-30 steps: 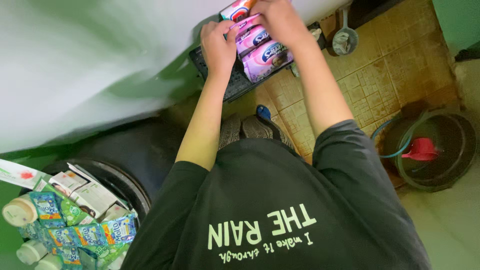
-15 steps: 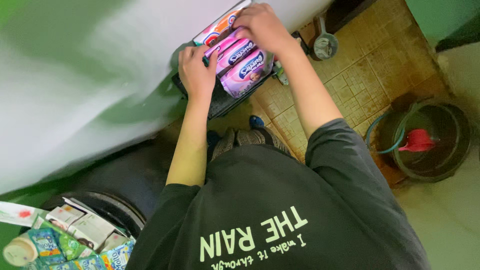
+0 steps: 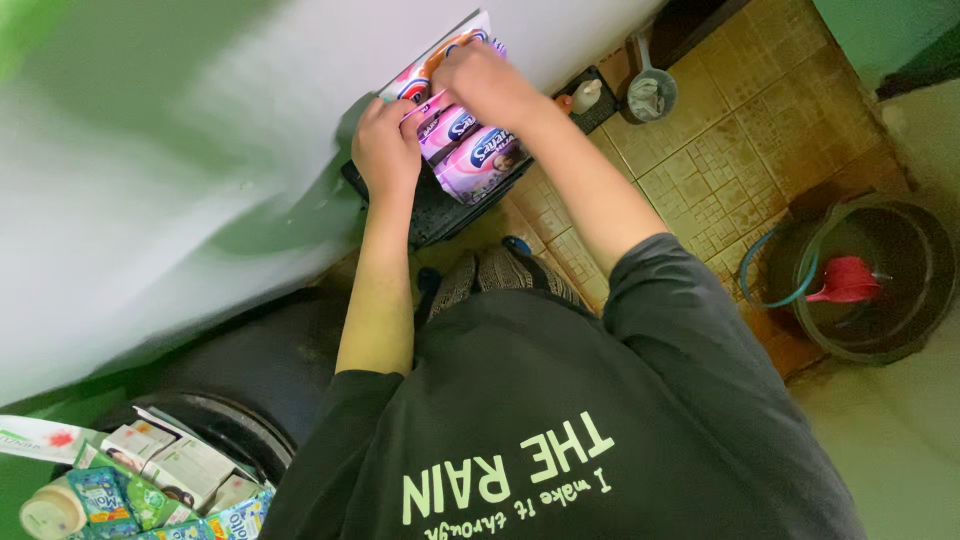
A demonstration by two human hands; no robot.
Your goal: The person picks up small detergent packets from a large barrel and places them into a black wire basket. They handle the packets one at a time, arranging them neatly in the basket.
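Note:
A bunch of pink sachet packs [image 3: 478, 158] stands in a dark rack [image 3: 430, 212] against the white wall, with a white and orange pack [image 3: 425, 72] behind them. My left hand [image 3: 385, 150] grips the left edge of the pink packs. My right hand [image 3: 485, 85] is closed over the tops of the packs, its fingers hiding where the pink packs meet the white one. Both arms reach forward from a dark shirt with pale lettering [image 3: 560, 440].
A black bucket [image 3: 900, 330] holding a red dipper [image 3: 845, 282] and a hose stands at the right on the tiled floor [image 3: 720, 150]. A metal scoop [image 3: 650, 95] and a small white bottle [image 3: 585, 95] are near the wall. Lower left, a dark tub [image 3: 230, 430] holds several small packages.
Both hands stay on the packs. My right hand has slid further over their tops, and the view has drifted so that the rack sits lower and more to the left.

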